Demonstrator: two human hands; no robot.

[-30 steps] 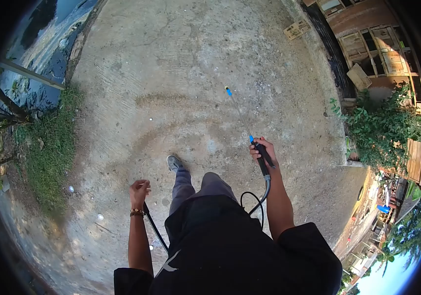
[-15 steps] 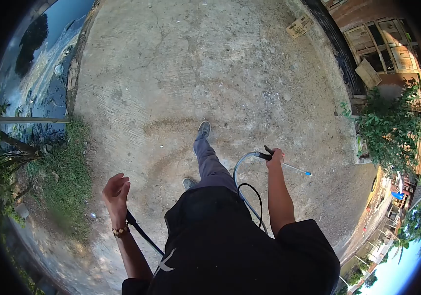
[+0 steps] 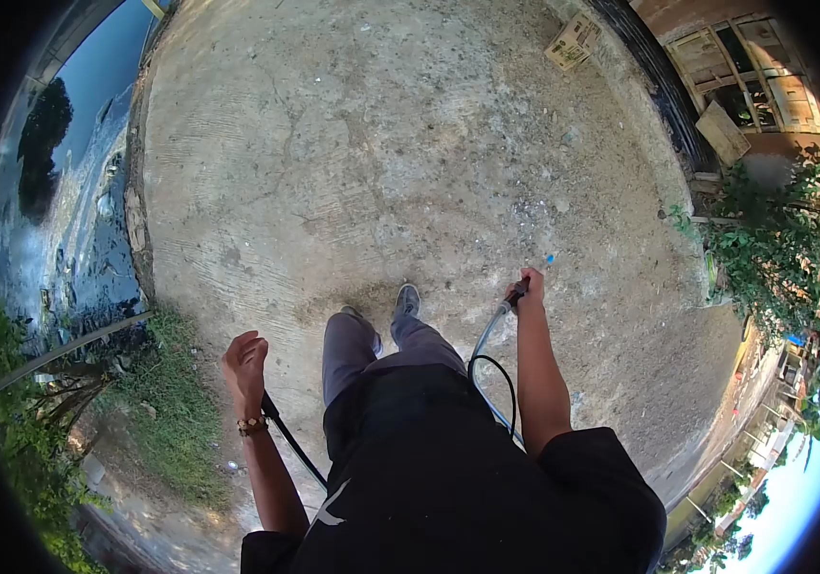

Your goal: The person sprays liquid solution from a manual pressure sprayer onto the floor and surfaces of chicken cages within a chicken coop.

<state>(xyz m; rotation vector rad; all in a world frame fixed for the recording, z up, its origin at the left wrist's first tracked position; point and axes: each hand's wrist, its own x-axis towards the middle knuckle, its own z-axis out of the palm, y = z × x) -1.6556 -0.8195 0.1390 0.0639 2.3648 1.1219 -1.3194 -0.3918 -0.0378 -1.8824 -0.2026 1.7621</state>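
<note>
My right hand (image 3: 529, 283) is closed around the dark handle of a spray wand (image 3: 517, 293). A clear hose (image 3: 488, 335) runs from the handle back toward my body, and a thin black hose (image 3: 510, 383) loops beside it. Past my fist shows the wand's blue tip (image 3: 550, 258), above the ground; most of the wand is hidden. My left hand (image 3: 244, 365), with a beaded bracelet (image 3: 251, 425) at the wrist, has curled fingers at the upper end of a black lever (image 3: 286, 432). That end disappears behind the hand. The lever slants back to my left side.
I stand on rough concrete (image 3: 353, 182). On the left are grass (image 3: 176, 421), a pole (image 3: 75, 356) and dark water (image 3: 94, 210). At right lie a cardboard piece (image 3: 573, 41), a low wall edge (image 3: 644, 105), a leafy bush (image 3: 769, 234) and wooden frames (image 3: 764, 81).
The wand has swung from pointing right to pointing forward. My right hand has shifted slightly up and left, my left hand slightly right and up. My left leg has come forward beside the right.
</note>
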